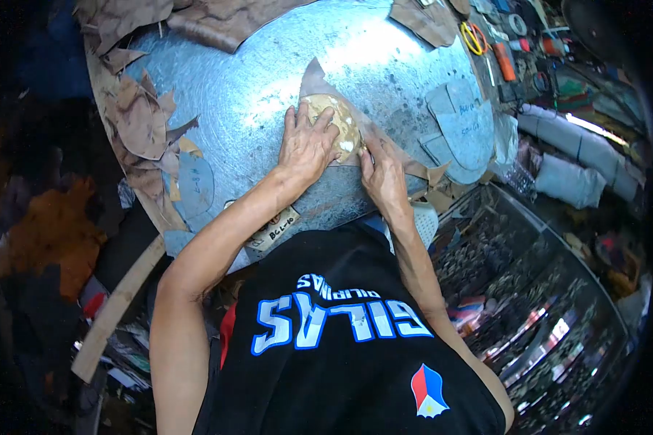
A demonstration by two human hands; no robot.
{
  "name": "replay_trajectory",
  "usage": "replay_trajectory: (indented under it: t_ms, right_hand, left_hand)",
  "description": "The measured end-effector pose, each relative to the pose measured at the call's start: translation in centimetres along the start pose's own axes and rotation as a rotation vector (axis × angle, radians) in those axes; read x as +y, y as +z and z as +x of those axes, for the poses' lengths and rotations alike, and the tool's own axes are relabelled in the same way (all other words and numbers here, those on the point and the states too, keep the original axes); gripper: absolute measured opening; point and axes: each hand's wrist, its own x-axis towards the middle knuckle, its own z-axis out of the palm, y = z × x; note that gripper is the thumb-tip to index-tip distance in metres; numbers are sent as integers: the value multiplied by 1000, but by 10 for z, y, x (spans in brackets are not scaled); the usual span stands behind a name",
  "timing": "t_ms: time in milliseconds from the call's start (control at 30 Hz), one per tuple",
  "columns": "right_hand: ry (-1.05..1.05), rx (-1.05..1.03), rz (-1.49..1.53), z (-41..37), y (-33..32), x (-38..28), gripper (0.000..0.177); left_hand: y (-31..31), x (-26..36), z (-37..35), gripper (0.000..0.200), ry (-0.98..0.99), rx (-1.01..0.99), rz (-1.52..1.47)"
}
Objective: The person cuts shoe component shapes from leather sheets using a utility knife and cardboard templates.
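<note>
A tan, blotched flat pattern piece lies on a scrap of brown leather on the metal-topped table. My left hand presses down on the pattern piece from its left side, fingers spread and lying flat. At the pattern's right edge is my right hand, fingers bent and drawn together over the leather. A small dark tip shows by its fingertips, but what they pinch is mostly hidden. The leather's narrow end reaches out to the right past my right hand.
Leather pieces line the table's left and far edges. Grey marked patterns lie at the right, and a labelled pattern near my body. Yellow-handled scissors sit at the far right among tools. A glass-topped case stands to the right.
</note>
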Motion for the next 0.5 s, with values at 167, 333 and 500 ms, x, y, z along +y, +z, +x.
replay_trajectory:
  t_ms: [167, 333, 500]
  right_hand:
    - [124, 25, 38, -17, 8, -12, 27]
    - [250, 70, 61, -33, 22, -22, 24]
    - [261, 122, 81, -36, 31, -22, 23]
  left_hand:
    - [-1, -3, 0, 39, 47, 18, -9]
    - [-1, -5, 4, 37, 89, 20, 13]
    - [-2, -5, 4, 38, 110, 8, 94]
